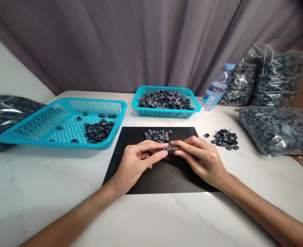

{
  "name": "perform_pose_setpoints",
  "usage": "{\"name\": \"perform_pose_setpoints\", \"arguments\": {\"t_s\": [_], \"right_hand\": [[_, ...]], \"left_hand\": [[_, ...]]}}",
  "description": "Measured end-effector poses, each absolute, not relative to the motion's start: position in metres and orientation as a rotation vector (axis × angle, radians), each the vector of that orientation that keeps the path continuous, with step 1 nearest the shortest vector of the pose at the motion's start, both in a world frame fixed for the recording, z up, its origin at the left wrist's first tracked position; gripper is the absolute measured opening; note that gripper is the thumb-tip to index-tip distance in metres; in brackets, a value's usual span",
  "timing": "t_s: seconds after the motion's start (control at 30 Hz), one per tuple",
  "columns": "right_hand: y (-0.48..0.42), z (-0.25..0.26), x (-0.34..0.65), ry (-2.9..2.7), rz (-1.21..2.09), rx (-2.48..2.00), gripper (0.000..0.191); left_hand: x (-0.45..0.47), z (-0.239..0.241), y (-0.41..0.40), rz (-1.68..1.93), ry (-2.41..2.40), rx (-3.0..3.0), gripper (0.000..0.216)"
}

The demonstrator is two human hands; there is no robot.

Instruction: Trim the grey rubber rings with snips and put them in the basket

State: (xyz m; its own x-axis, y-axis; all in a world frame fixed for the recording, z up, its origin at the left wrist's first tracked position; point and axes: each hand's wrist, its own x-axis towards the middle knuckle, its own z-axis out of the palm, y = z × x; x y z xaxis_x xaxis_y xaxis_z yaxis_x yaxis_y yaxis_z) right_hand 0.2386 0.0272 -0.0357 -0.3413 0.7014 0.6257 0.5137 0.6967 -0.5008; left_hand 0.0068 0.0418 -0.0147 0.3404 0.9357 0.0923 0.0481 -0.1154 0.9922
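Note:
My left hand (134, 160) pinches a small dark grey plastic ring (165, 149) between thumb and fingertips. Between the thumb and fingers of my right hand (206, 158) is a thin flat metal tool (174, 148), perhaps a blade. Its tip meets the ring, and most of its grip is hidden by the fingers. Both hands are just above a black mat (164, 180). Just beyond the fingertips, a heap of similar grey rings (158, 134) lies on the mat.
At left stands a large blue basket (64, 144) with some rings; a smaller, fuller blue basket (167, 111) is at the back. A loose ring pile (225, 139) lies right of the mat. Beyond are a water bottle (217, 87) and stuffed plastic bags (280, 130). Another bag (9, 109) sits left.

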Motion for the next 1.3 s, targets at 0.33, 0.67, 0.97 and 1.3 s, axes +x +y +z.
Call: {"name": "perform_pose_setpoints", "arguments": {"t_s": [0.33, 0.67, 0.97, 1.3], "right_hand": [[0.0277, -0.0367, 0.239, -2.031, 0.24, -0.908, 0.036], [0.0298, -0.0363, 0.238, -2.025, 0.211, -0.875, 0.034], [0.0297, -0.0364, 0.2388, -2.036, 0.214, -0.867, 0.034], [0.029, -0.0352, 0.2391, -2.018, 0.213, -0.867, 0.038]], "left_hand": [[0.0077, -0.0147, 0.0425, 0.986, 0.934, 1.482, 0.02], [0.0071, -0.0112, 0.0411, 0.995, 0.937, 1.492, 0.02], [0.007, -0.0108, 0.042, 0.981, 0.94, 1.506, 0.019], [0.0078, -0.0102, 0.0421, 0.991, 0.936, 1.501, 0.019]]}}
